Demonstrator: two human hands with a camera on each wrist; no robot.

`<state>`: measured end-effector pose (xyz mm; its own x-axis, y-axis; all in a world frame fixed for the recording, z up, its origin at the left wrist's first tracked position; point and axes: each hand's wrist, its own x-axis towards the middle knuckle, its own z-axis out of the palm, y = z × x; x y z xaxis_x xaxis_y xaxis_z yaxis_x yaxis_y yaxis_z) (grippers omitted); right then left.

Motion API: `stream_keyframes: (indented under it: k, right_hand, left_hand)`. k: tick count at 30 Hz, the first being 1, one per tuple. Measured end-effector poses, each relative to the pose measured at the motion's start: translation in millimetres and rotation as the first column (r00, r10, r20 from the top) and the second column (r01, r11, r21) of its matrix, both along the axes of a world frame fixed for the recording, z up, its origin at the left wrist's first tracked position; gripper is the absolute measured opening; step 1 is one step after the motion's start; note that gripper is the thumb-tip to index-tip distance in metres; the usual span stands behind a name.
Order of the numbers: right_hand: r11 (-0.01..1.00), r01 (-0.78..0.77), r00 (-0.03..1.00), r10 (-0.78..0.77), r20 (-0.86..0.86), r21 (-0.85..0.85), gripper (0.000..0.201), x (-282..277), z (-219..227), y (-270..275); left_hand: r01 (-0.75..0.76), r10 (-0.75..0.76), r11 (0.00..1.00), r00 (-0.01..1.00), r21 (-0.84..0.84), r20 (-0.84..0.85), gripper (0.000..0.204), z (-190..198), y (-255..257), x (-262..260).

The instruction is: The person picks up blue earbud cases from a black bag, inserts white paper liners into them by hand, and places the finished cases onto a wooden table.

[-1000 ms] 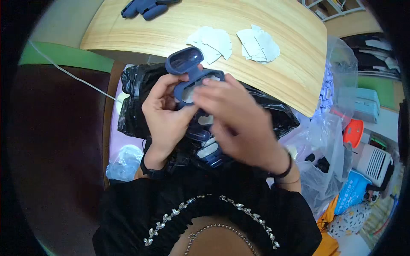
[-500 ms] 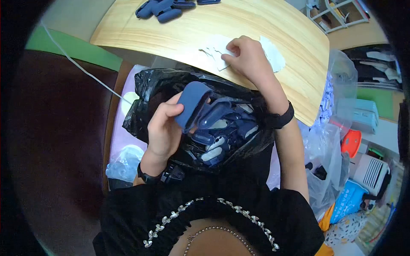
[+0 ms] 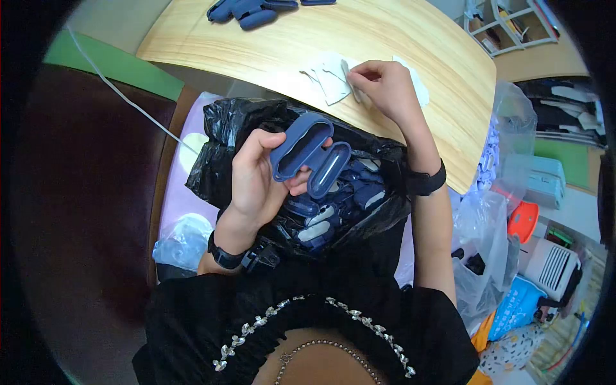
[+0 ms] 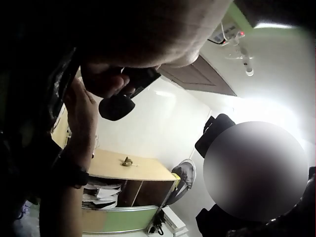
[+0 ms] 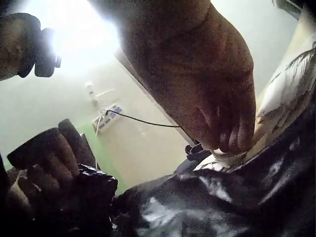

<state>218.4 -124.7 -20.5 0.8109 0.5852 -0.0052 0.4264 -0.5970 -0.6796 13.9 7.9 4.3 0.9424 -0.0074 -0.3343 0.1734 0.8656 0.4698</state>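
My left hand [image 3: 251, 176] grips a dark blue earbud case cover [image 3: 296, 142], its lid swung open and its hollow facing up. In the right wrist view the cover [image 5: 37, 147] shows as a dark shape in the fingers. Over the table, my right hand [image 3: 389, 88] pinches a thin white piece [image 3: 355, 90] between thumb and fingertips, lifted on edge beside a pile of flat white pieces [image 3: 330, 80]. Below the left hand, a black plastic bag [image 3: 221, 131] holds several more blue covers [image 3: 316, 232], some with white inside.
Several blue covers [image 3: 256, 18] lie at the far left of the wooden table [image 3: 224, 54]. A second white pile [image 3: 416, 80] is partly behind the right hand. Clear plastic bags [image 3: 478, 256] and a red-orange item [image 3: 523, 221] stand to the right. A white cable [image 3: 122, 96] runs at left.
The right hand has moved from the cover to the white pile and picks up a piece. The left hand has lowered the cover and turned it so its hollow faces up.
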Motion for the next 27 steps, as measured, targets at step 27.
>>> stream_keyframes:
  k: [27]
  right_hand:
    - [0.884, -0.462, 0.647, 0.283, 0.708, 0.070, 0.024, -143, 110, -57]
  left_hand:
    - [0.184, -0.174, 0.931, 0.983, -0.316, 0.061, 0.050, 23, -25, 1]
